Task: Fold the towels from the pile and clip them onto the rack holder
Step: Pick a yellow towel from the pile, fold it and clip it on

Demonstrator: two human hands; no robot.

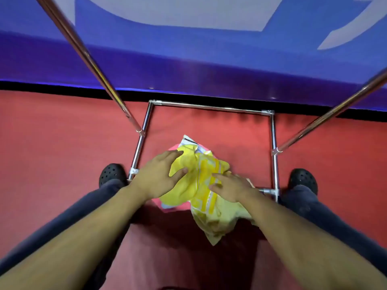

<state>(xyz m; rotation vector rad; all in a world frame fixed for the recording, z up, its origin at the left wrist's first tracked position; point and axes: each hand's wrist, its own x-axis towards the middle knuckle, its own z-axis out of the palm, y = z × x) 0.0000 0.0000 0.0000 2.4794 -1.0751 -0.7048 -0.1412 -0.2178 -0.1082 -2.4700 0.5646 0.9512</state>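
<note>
Looking down from the head view, a crumpled yellow towel is seen lying on top of the pile, where pink cloth shows at the near and far edges. The pile is set on the red floor, inside the chrome base frame of the rack holder, close to its near side.

The left hand is laid on the left part of the yellow towel; its grip is open, with the fingers spread and nearly straight, and the thumb is pressed into a fold of the cloth. The right hand is rested on the right part of the same towel, its grip likewise open, the fingers flat and pointed leftward. Nothing is pinched or curled round by either hand.

Two slanted chrome poles are seen rising from the side bars of the frame toward the upper corners. A black perforated shoe is placed just outside the frame's near left corner, and another outside its near right corner. A blue and white banner is spread beyond a black strip at the far edge of the floor.
</note>
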